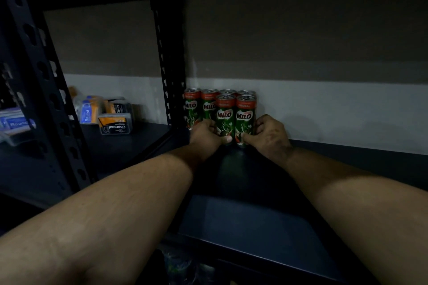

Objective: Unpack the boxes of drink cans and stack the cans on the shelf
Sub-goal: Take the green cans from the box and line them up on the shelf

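Several green and red Milo cans stand upright at the back left corner of a dark shelf [254,220], against the wall. My left hand [206,134] grips the lower part of the front left can [225,115]. My right hand [268,135] grips the front right can [245,115] beside it. Both cans rest on the shelf and touch each other. Behind them stand two more cans on the left [192,106] and two partly hidden cans [246,93] at the back.
A dark perforated upright post [170,69] stands just left of the cans. The neighbouring shelf on the left holds clear plastic packs labelled Charcoal [114,124] and Round [86,112]. Another post [44,81] rises at the near left. The shelf above hangs low overhead.
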